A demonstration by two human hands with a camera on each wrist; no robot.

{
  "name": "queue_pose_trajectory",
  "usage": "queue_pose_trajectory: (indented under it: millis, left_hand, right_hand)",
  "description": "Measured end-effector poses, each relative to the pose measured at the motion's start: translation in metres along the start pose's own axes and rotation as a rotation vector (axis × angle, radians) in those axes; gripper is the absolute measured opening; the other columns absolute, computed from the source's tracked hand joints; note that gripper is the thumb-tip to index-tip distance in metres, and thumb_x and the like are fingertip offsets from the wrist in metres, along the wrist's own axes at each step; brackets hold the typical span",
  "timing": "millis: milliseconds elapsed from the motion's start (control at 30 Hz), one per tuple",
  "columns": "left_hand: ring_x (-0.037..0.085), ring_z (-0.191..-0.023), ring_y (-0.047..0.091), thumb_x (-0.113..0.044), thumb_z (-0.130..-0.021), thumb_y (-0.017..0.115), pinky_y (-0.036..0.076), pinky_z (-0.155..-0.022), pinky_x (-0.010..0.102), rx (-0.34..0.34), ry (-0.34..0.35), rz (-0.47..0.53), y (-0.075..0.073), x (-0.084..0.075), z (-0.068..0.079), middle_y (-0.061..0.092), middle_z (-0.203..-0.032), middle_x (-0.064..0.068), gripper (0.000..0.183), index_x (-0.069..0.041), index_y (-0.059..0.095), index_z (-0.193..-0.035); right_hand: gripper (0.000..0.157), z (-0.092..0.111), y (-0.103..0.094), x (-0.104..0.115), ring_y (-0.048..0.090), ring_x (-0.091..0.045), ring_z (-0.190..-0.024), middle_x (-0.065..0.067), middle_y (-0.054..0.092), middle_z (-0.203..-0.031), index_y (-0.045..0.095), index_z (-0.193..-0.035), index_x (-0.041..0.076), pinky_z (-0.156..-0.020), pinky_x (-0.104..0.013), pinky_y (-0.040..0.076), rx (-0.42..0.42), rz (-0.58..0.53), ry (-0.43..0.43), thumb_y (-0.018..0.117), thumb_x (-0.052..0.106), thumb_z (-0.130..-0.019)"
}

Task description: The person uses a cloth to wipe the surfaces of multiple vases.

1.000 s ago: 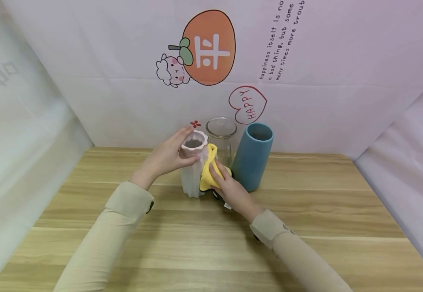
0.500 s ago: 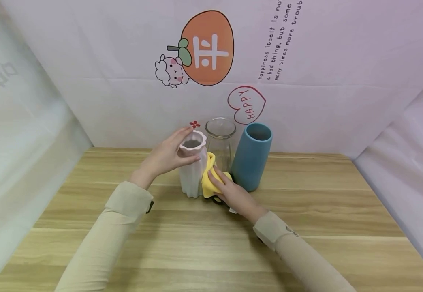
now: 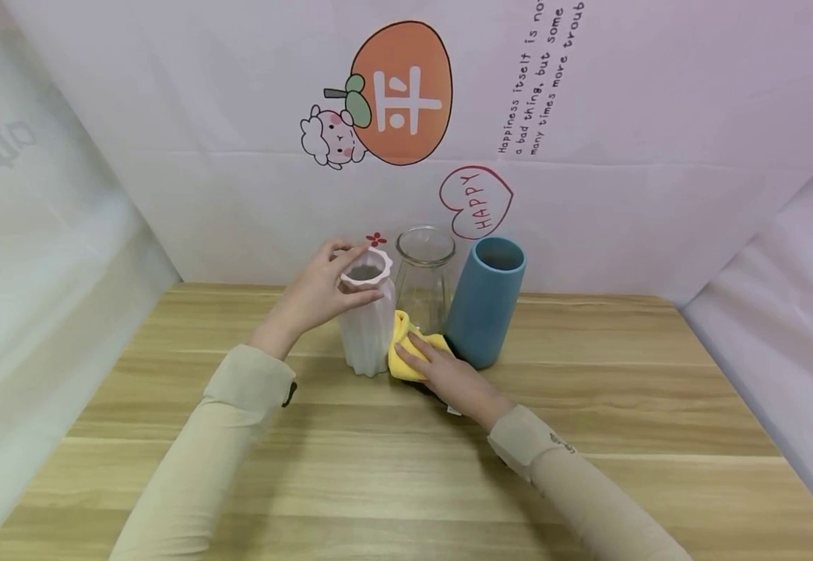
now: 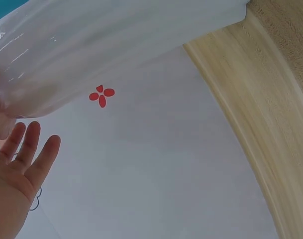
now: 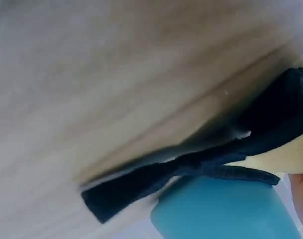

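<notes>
My left hand (image 3: 315,292) holds a white vase (image 3: 369,331) with a scalloped rim (image 3: 387,266) near its top, thumb on the near side. In the left wrist view, several fingers of this hand (image 4: 14,186) stretch out beside the pale fluted vase (image 4: 121,42). A bunched yellow cloth (image 3: 406,362) lies under my right hand (image 3: 455,382), whose fingers curl over it low against the vase's right side. Black strips (image 5: 136,194) trail from the cloth in the right wrist view. The palm side of the right hand is hidden.
A clear glass vase (image 3: 425,292) stands behind the cloth. To its right is a tapered blue vase (image 3: 487,312), close to my right hand. The wooden tabletop (image 3: 350,475) ends at a white printed backdrop (image 3: 238,202), with white cloth sides left and right.
My right hand has slid the yellow cloth down along the white vase, toward its base. My left hand has shifted the vase slightly left. The glass and blue vases stay put.
</notes>
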State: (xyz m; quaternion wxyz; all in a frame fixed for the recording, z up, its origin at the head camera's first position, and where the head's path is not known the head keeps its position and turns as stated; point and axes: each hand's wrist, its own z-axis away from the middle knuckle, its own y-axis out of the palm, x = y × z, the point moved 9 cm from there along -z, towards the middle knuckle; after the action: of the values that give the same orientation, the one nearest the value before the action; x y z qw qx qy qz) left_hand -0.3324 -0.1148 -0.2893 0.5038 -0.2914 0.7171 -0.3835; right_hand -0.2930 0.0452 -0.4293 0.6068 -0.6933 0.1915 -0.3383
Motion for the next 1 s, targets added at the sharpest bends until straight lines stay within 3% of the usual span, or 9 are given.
queue_pose_trajectory:
  millis: [133,267,400,600,767,1000]
  left_hand:
    - [0.035,-0.128,0.048,-0.046,-0.082,0.070,0.045,-0.102,0.052,-0.022,0.020,-0.020,-0.002,-0.005,0.001,0.041,-0.145,0.013,0.076,-0.017,0.041,-0.146]
    - [0.035,-0.128,0.049,-0.042,-0.082,0.070,0.044,-0.103,0.053,-0.021,0.041,-0.049,-0.003,-0.009,0.002,0.043,-0.145,0.012,0.076,-0.015,0.040,-0.146]
    - [0.035,-0.133,0.046,-0.042,-0.084,0.067,0.042,-0.105,0.053,0.008,0.057,-0.079,-0.001,-0.010,0.003,0.041,-0.150,0.009,0.075,-0.017,0.037,-0.148]
    - [0.037,-0.135,0.043,-0.042,-0.083,0.063,0.041,-0.107,0.054,0.042,0.069,-0.097,-0.001,-0.013,0.004,0.037,-0.154,0.007,0.075,-0.019,0.036,-0.149]
    - [0.039,-0.134,0.044,-0.045,-0.082,0.060,0.042,-0.104,0.056,0.047,0.078,-0.106,-0.002,-0.017,0.005,0.037,-0.154,0.006,0.073,-0.024,0.037,-0.148]
    - [0.039,-0.133,0.044,-0.039,-0.081,0.058,0.041,-0.104,0.056,0.069,0.087,-0.093,-0.002,-0.018,0.007,0.033,-0.156,0.004,0.073,-0.026,0.035,-0.149]
  right_hand:
    - [0.066,0.001,-0.007,-0.002,0.052,-0.034,-0.127,-0.012,0.023,-0.159,0.022,-0.153,0.023,-0.091,-0.041,0.054,-0.072,-0.087,0.011,0.055,0.015,-0.096]
    - [0.067,0.000,-0.025,-0.002,0.056,-0.037,-0.121,-0.014,0.028,-0.157,0.024,-0.153,0.020,-0.091,-0.044,0.054,-0.215,-0.175,0.033,0.058,0.019,-0.095]
    - [0.065,-0.003,-0.049,0.002,0.050,-0.039,-0.128,-0.017,0.029,-0.155,0.026,-0.152,0.015,-0.095,-0.048,0.051,-0.336,-0.262,0.039,0.057,0.018,-0.095]
    - [0.069,-0.009,-0.083,0.013,0.042,-0.037,-0.135,-0.015,0.025,-0.157,0.023,-0.153,0.012,-0.104,-0.048,0.045,-0.434,-0.304,0.010,0.058,0.017,-0.094]
    - [0.073,-0.015,-0.098,0.021,0.042,-0.037,-0.135,-0.015,0.021,-0.158,0.016,-0.154,0.012,-0.105,-0.049,0.044,-0.434,-0.344,0.004,0.057,0.018,-0.094]
    - [0.077,-0.020,-0.078,0.025,0.048,-0.038,-0.129,-0.018,0.011,-0.160,0.005,-0.154,0.008,-0.095,-0.043,0.052,-0.344,-0.262,0.016,0.055,0.021,-0.096]
